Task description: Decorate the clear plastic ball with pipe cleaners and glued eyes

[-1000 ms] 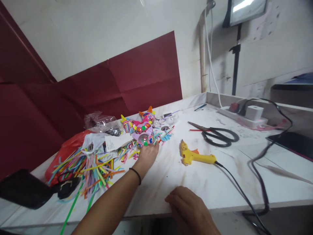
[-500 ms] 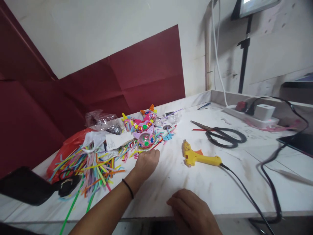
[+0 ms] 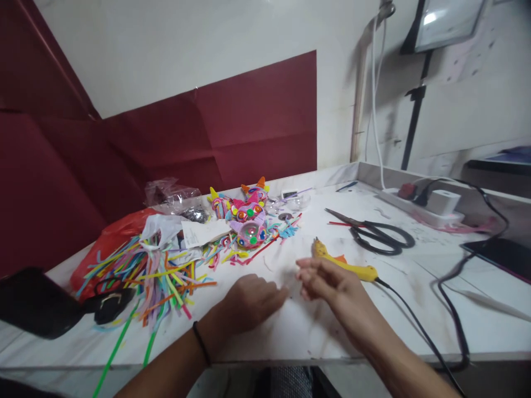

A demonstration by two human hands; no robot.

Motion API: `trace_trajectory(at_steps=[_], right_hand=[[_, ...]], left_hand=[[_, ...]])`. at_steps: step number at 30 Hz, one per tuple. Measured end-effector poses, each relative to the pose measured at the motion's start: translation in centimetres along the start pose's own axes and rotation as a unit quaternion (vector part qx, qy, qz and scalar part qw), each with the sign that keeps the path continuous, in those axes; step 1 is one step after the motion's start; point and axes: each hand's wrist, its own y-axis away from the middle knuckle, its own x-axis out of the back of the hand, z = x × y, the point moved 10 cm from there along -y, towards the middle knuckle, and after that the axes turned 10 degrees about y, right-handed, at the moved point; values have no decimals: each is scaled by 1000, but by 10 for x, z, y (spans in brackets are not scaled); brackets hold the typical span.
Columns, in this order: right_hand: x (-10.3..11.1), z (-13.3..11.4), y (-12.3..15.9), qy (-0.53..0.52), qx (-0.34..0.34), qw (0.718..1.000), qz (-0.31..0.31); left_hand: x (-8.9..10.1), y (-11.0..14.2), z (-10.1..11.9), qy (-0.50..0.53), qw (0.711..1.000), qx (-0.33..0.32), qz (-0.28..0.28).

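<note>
White marbled table (image 3: 302, 344): yellow glue gun (image 3: 363, 271), scissors (image 3: 358, 224), colourful pipe cleaners (image 3: 166, 276), red bag (image 3: 118, 232), power strip (image 3: 418, 209).

On table (image 3: 415, 318): pipe cleaners (image 3: 162, 276) left | glue gun (image 3: 365, 272) right | scissors (image 3: 360, 224) behind gun | power strip (image 3: 418, 209) far right

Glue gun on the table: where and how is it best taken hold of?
Likely by its yellow handle, with the right hand coming from above and the near right side. The handle lies flat, pointing rightward; the orange trigger sits on its far edge, where a wrapping grip could reach. The nozzle points away.
</note>
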Motion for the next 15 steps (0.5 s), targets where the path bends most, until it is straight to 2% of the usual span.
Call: trace_trajectory(at_steps=[2,6,11,15], right_hand=[[-9,-9,-25,12,-23,1000,-9],[-43,3,-72,70,-115,989,-55],[-77,25,-111,141,-169,972,-77],[-85,36,-131,187,-177,963,-79]], left_hand=[[9,13,-34,-21,991,105,75],[8,34,-84,-45,966,228,113],[7,39,-109,-49,949,297,96],[7,35,-120,-52,941,327,68]])
